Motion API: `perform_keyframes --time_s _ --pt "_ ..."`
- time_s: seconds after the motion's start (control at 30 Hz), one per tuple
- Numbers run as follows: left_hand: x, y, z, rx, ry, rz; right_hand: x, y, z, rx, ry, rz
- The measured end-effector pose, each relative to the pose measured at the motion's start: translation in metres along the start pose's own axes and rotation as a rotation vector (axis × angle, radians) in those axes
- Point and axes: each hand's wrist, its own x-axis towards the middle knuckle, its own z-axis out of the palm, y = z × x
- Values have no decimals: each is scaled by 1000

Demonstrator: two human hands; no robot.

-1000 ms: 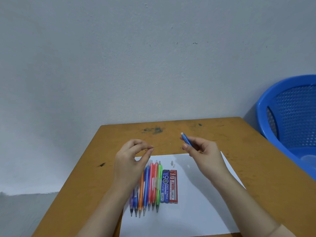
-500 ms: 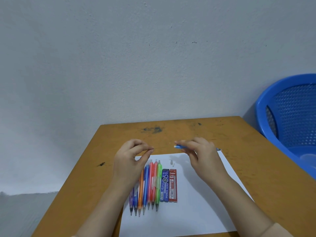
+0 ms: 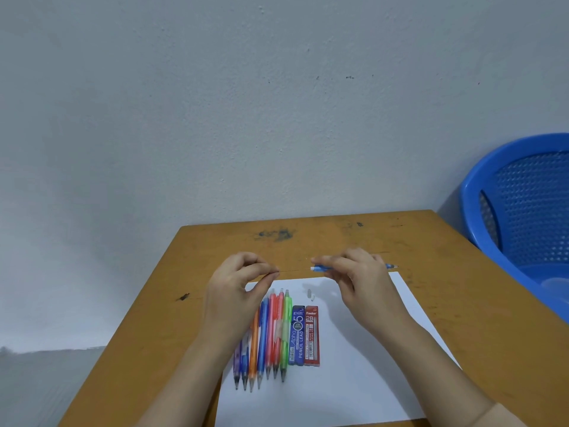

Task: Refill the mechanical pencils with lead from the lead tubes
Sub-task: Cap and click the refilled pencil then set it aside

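Left grip [image 3: 237, 291] is closed in a pinch, thumb against forefinger, on one thin stick of lead [image 3: 292, 270]. Right grip [image 3: 360, 278] is curled round one blue mechanical pencil [image 3: 320, 268]. Both are bare hands held just above the far edge of the white sheet [image 3: 363, 365].

The held pencil lies almost level, its long axis running left to right. Its metal tip sticks out past the right grip and points right, and its white back end faces left. The lead lies on nearly the same line, reaching from the left pinch to that back end (whether it has entered the barrel I cannot tell).

Seven more pencils lie in a row [image 3: 261, 337] on the one sheet, side by side: purple, blue, orange, blue, pink, red and green from left to right. Their long axes run near to far, tips toward the person and back ends toward the wall [image 3: 277, 118]. The left wrist covers part of the leftmost ones.

Two lead tubes lie parallel to them and touch each other. The blue lead tube [image 3: 297, 335] is just beside the green pencil, and the red lead tube [image 3: 312, 335] is on its right.

Two small whitish pieces [image 3: 310, 293] lie beyond the tubes.

The sheet rests on one brown worktop [image 3: 446, 288], and one blue basket [image 3: 523, 217] stands off its right side.
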Motion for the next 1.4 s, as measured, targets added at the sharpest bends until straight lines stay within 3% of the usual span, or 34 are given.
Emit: perform_keyframes --time_s 0.87,1.4 --pt "-5 8 8 -46 -9 44 -3 -11 3 8 -127 36" --pt "-11 24 13 -189 10 -43 0 -14 -2 120 -52 82"
